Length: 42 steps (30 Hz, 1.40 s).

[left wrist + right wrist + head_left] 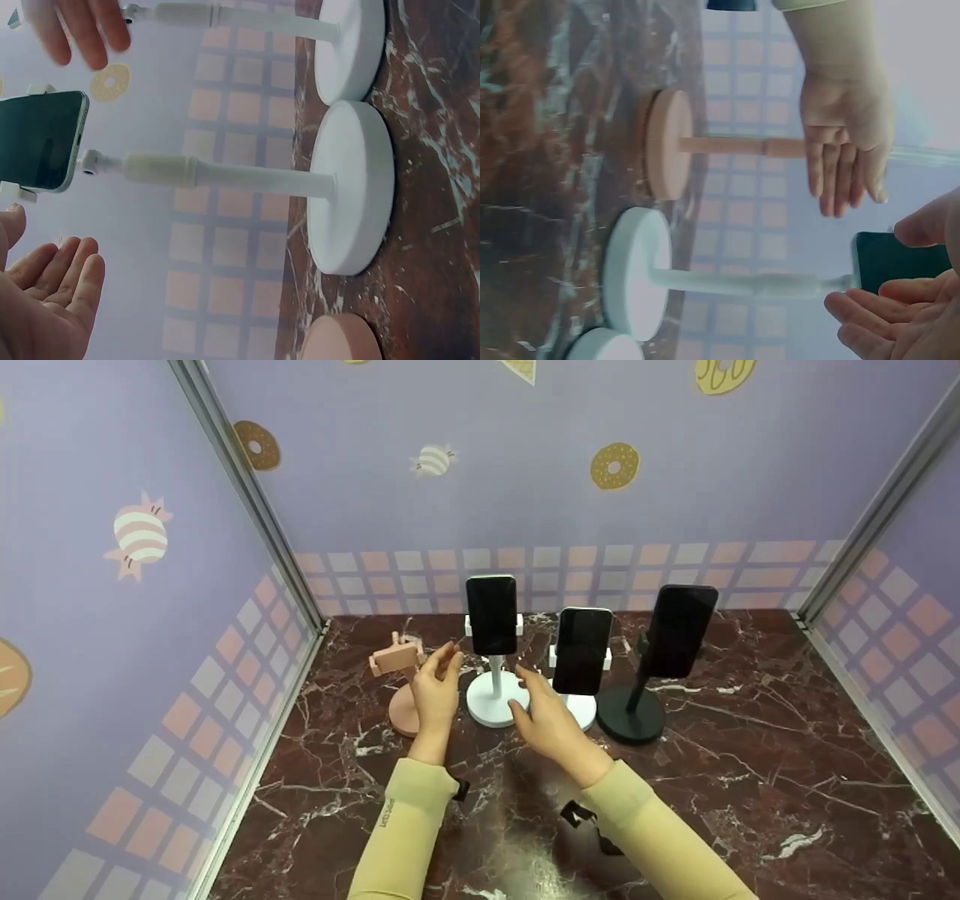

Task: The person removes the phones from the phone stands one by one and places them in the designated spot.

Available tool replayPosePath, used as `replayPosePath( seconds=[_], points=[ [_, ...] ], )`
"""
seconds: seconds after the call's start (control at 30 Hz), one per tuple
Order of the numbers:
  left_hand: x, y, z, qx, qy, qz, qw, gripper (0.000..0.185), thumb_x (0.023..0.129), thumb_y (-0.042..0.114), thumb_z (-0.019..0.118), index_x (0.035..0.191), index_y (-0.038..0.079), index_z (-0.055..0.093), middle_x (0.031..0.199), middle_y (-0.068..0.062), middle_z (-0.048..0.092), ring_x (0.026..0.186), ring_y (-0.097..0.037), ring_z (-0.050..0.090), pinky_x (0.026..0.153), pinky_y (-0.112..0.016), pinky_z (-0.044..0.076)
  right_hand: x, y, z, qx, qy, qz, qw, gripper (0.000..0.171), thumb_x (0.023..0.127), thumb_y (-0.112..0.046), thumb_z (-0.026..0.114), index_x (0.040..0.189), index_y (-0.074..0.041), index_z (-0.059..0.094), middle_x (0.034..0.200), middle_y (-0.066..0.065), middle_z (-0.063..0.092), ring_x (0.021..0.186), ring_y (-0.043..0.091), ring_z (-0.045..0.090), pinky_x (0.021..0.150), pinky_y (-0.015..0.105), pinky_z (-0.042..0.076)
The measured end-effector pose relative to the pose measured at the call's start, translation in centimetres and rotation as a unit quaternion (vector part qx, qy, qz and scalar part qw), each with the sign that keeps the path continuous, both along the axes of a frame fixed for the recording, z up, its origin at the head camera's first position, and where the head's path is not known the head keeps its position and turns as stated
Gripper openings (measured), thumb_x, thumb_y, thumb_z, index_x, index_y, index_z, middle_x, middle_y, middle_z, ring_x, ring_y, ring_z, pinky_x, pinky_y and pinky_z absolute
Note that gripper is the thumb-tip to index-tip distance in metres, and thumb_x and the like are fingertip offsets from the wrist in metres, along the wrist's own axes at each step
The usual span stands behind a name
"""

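Downward head view, close sideways wrist views

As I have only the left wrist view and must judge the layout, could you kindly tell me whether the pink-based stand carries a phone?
Observer: No, the head view shows the pink holder bare.
Operator: Thank you. Does any stand lie outside my view?
Observer: Yes, a black stand, at the right end of the row, with a black phone on it.
Operator: Is either hand on it?
Observer: No, the left hand and right hand are both apart from it.

Hands (41, 319) near phone (37, 142) clamped on white stand (251, 178).
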<state>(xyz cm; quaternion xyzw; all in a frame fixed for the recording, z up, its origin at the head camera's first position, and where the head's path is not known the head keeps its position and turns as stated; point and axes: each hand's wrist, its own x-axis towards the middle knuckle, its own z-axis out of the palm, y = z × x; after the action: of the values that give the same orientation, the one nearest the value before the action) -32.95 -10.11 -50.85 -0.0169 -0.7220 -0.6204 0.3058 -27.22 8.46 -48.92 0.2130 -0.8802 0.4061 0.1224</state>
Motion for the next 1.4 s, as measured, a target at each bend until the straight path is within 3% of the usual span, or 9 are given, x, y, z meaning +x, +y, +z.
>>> replayPosePath(
  seconds=[0.23, 0.5, 0.8, 0.9, 1.0, 1.07, 1.17, 1.27, 1.4],
  points=[
    [-0.1, 1.0, 0.5, 0.029, -0.004, -0.041, 0.9987, 0.036, 0.099, 0.005, 0.068, 0.13, -0.013, 0.063, 0.123, -0.03, 0.07, 0.113, -0.041, 0.07, 0.097, -0.032, 0.059, -0.9, -0.7, 1.6, 0.002, -0.001, -0.017, 1.0, 0.059, 0.103, -0.01, 0.06, 0.152, 0.01, 0.037, 0.147, 0.031, 0.05, 0.135, 0.045, 0.053, 0.112, 0.055, 0.047],
    [-0.5, 1.5, 1.6, 0.025, -0.005, -0.054, 0.9982, 0.041, 0.101, 0.006, 0.064, 0.136, -0.013, 0.058, 0.129, -0.03, 0.067, 0.12, -0.041, 0.067, 0.103, -0.034, 0.057, -1.7, -1.2, 2.8, 0.009, 0.016, -0.047, 0.999, 0.066, 0.101, -0.007, 0.062, 0.153, 0.017, 0.029, 0.147, 0.036, 0.048, 0.121, 0.045, 0.061, 0.106, 0.054, 0.051],
    [-1.2, 1.6, 3.2, -0.016, -0.001, -0.051, 0.9986, 0.038, 0.104, 0.006, 0.058, 0.138, -0.012, 0.057, 0.134, -0.03, 0.064, 0.123, -0.04, 0.065, 0.106, -0.041, 0.055, -3.4, -2.3, 3.8, -0.032, 0.055, -0.078, 0.995, 0.066, 0.1, 0.0, 0.059, 0.151, 0.021, 0.024, 0.146, 0.041, 0.044, 0.129, 0.05, 0.053, 0.109, 0.058, 0.046],
    [-1.3, 1.6, 3.6, -0.042, -0.003, -0.046, 0.998, 0.037, 0.105, 0.008, 0.057, 0.137, -0.01, 0.059, 0.116, -0.026, 0.072, 0.096, -0.027, 0.071, 0.087, -0.029, 0.059, -4.1, -2.6, 4.0, -0.042, 0.062, -0.086, 0.994, 0.063, 0.099, 0.004, 0.056, 0.151, 0.022, 0.024, 0.146, 0.043, 0.042, 0.134, 0.053, 0.049, 0.113, 0.059, 0.043],
    [-1.4, 1.6, 3.8, -0.054, -0.004, -0.048, 0.9974, 0.036, 0.105, 0.009, 0.057, 0.136, -0.01, 0.06, 0.085, -0.014, 0.065, 0.068, -0.009, 0.053, 0.063, -0.019, 0.045, -4.6, -2.8, 4.1, -0.044, 0.061, -0.093, 0.993, 0.061, 0.1, 0.006, 0.053, 0.15, 0.022, 0.025, 0.146, 0.044, 0.042, 0.137, 0.053, 0.047, 0.115, 0.059, 0.042],
    [-1.4, 1.6, 3.8, -0.052, -0.007, -0.052, 0.9973, 0.036, 0.105, 0.008, 0.057, 0.136, -0.01, 0.06, 0.077, -0.009, 0.056, 0.062, -0.004, 0.041, 0.059, -0.017, 0.036, -4.9, -2.9, 4.2, -0.047, 0.056, -0.099, 0.992, 0.059, 0.1, 0.007, 0.052, 0.15, 0.022, 0.026, 0.147, 0.044, 0.041, 0.138, 0.054, 0.045, 0.116, 0.059, 0.041],
    [-1.5, 1.6, 3.8, -0.046, -0.014, -0.058, 0.9972, 0.036, 0.104, 0.006, 0.057, 0.137, -0.01, 0.06, 0.083, -0.016, 0.061, 0.065, -0.005, 0.043, 0.061, -0.018, 0.037, -5.3, -3.1, 4.2, -0.058, 0.048, -0.107, 0.991, 0.055, 0.099, 0.007, 0.05, 0.148, 0.022, 0.03, 0.148, 0.043, 0.042, 0.138, 0.053, 0.046, 0.116, 0.059, 0.04],
    [-1.7, 1.5, 3.8, -0.045, -0.019, -0.061, 0.997, 0.036, 0.104, 0.005, 0.056, 0.137, -0.01, 0.059, 0.107, -0.025, 0.07, 0.075, -0.011, 0.051, 0.07, -0.018, 0.044, -5.6, -3.3, 4.2, -0.082, 0.04, -0.113, 0.989, 0.05, 0.1, 0.007, 0.048, 0.146, 0.021, 0.035, 0.146, 0.042, 0.045, 0.137, 0.053, 0.048, 0.116, 0.058, 0.041],
    [-1.7, 1.5, 3.9, -0.046, -0.027, -0.064, 0.9966, 0.037, 0.105, 0.006, 0.056, 0.138, -0.008, 0.059, 0.131, -0.027, 0.067, 0.087, -0.022, 0.059, 0.079, -0.022, 0.049, -6.2, -3.5, 4.1, -0.119, 0.026, -0.125, 0.985, 0.044, 0.102, 0.005, 0.046, 0.144, 0.018, 0.041, 0.142, 0.04, 0.051, 0.135, 0.051, 0.051, 0.116, 0.056, 0.042]
  ],
)
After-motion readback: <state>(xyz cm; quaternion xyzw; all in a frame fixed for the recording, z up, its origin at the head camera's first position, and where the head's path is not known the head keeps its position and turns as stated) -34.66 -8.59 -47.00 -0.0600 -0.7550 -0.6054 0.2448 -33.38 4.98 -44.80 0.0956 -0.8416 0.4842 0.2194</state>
